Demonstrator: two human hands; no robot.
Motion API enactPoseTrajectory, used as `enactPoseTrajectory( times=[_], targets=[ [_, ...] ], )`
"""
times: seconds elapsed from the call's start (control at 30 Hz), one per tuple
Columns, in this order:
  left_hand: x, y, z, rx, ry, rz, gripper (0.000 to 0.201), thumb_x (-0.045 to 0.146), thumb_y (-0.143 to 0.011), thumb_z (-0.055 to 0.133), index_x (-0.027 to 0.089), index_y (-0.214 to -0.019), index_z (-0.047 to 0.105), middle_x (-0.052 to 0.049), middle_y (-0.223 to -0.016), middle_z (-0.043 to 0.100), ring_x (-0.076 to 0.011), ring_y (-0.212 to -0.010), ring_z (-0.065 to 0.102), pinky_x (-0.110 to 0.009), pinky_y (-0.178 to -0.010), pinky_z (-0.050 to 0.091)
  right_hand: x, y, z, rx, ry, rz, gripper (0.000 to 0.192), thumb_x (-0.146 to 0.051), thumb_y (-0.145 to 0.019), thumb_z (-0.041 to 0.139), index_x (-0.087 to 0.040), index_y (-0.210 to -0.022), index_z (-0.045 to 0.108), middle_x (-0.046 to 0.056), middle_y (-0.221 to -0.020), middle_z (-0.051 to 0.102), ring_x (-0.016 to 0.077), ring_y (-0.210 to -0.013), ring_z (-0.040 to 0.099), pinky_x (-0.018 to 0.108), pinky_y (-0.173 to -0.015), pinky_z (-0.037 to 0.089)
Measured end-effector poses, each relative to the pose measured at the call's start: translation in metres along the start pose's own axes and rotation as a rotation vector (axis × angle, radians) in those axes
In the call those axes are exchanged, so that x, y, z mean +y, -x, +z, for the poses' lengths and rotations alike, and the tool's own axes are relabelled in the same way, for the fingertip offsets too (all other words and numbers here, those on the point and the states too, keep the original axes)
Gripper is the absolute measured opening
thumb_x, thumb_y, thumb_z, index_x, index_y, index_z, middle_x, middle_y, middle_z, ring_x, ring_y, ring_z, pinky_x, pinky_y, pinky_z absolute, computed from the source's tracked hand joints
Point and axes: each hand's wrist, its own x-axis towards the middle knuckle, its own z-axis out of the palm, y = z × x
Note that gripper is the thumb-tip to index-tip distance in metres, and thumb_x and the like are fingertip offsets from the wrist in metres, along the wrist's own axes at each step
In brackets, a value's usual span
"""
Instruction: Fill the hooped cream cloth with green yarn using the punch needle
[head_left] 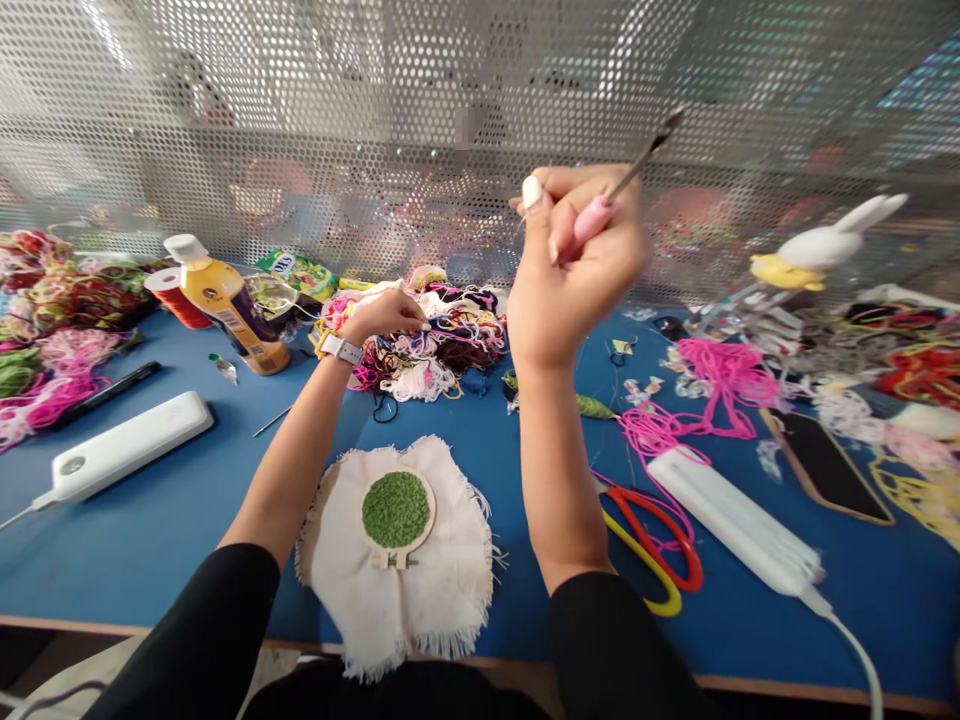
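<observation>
My right hand [581,265] is raised in front of the perforated screen, its fingers curled around a slim tool with a pink handle [593,219] and a metal shaft that points up to the right. Its thumb and index finger are pressed together; anything thin between them is too small to name. My left hand [390,312], with a watch at the wrist, reaches onto a heap of mixed yarn [427,378]. Its fingertips are pinched together at the strands, but what they grip is unclear. Nearer me lies white frayed cloth [345,580] in a small hoop [433,510], filled with green looped stitching [397,508].
Red-and-yellow scissors [694,570], pink yarn [727,385], a white power strip-like device [739,520] and a phone [829,465] lie right. Left are a drink bottle [236,310], a red thread spool [178,298] and a white power bank [131,445]. The perforated metal screen [420,60] rises behind.
</observation>
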Motion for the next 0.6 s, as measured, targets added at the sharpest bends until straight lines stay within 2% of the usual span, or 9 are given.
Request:
enactPoseTrajectory(
  times=[0.2, 0.3, 0.37, 0.47, 0.53, 0.6],
  targets=[
    [-0.004, 0.003, 0.003, 0.044, -0.042, -0.052, 0.022, 0.031, -0.077, 0.064, 0.012, -0.068, 0.071, 0.000, -0.055, 0.060, -0.0063, -0.048, 0.044, -0.019, -0.046, 0.031, -0.003, -0.012, -0.015, 0.059, -0.005, -0.010, 0.035, -0.042, -0.097, 0.044, -0.023, -0.067, 0.046, 0.003, -0.079, 0.057, 0.0176, -0.085, 0.064, 0.039, -0.078, 0.055],
    [-0.003, 0.002, 0.004, 0.056, -0.051, -0.032, 0.021, 0.030, -0.077, 0.065, 0.013, -0.067, 0.071, 0.001, -0.053, 0.060, -0.0061, -0.048, 0.044, -0.019, -0.046, 0.031, -0.003, -0.025, -0.032, 0.218, 0.029, -0.037, 0.045, -0.056, -0.088, 0.042, -0.023, -0.059, 0.038, -0.001, -0.068, 0.056, 0.0146, -0.072, 0.065, 0.037, -0.064, 0.052],
    [-0.003, 0.001, 0.005, 0.051, -0.046, -0.018, 0.018, 0.029, -0.076, 0.065, 0.014, -0.070, 0.072, 0.001, -0.055, 0.062, -0.0066, -0.049, 0.047, -0.018, -0.047, 0.033, -0.002, -0.035, -0.048, 0.274, 0.091, 0.000, 0.044, -0.061, -0.079, 0.040, -0.025, -0.055, 0.030, -0.002, -0.063, 0.054, 0.0149, -0.069, 0.066, 0.036, -0.055, 0.042],
    [-0.002, -0.001, 0.007, 0.030, -0.050, -0.023, 0.017, 0.028, -0.076, 0.064, 0.014, -0.071, 0.072, 0.000, -0.058, 0.065, -0.0075, -0.052, 0.051, -0.018, -0.048, 0.035, 0.004, -0.046, -0.076, 0.265, 0.102, 0.177, 0.045, -0.047, -0.078, 0.047, -0.026, -0.052, 0.018, 0.000, -0.062, 0.057, 0.0174, -0.073, 0.067, 0.038, -0.050, 0.032],
    [-0.001, -0.002, 0.007, 0.013, -0.060, -0.024, 0.017, 0.027, -0.076, 0.064, 0.014, -0.069, 0.071, 0.000, -0.056, 0.065, -0.0073, -0.050, 0.051, -0.018, -0.047, 0.035, 0.013, -0.050, -0.094, 0.290, 0.019, 0.325, 0.049, -0.026, -0.076, 0.059, -0.027, -0.052, 0.017, -0.001, -0.067, 0.062, 0.0138, -0.072, 0.065, 0.036, -0.051, 0.036],
    [0.001, -0.002, 0.007, -0.017, -0.058, -0.008, 0.017, 0.027, -0.076, 0.064, 0.014, -0.067, 0.071, 0.001, -0.053, 0.064, -0.0071, -0.048, 0.051, -0.018, -0.047, 0.035, 0.024, -0.051, -0.110, 0.320, -0.026, 0.387, 0.047, -0.012, -0.072, 0.061, -0.028, -0.052, 0.020, 0.000, -0.073, 0.065, 0.0123, -0.069, 0.064, 0.034, -0.050, 0.038]
  ],
)
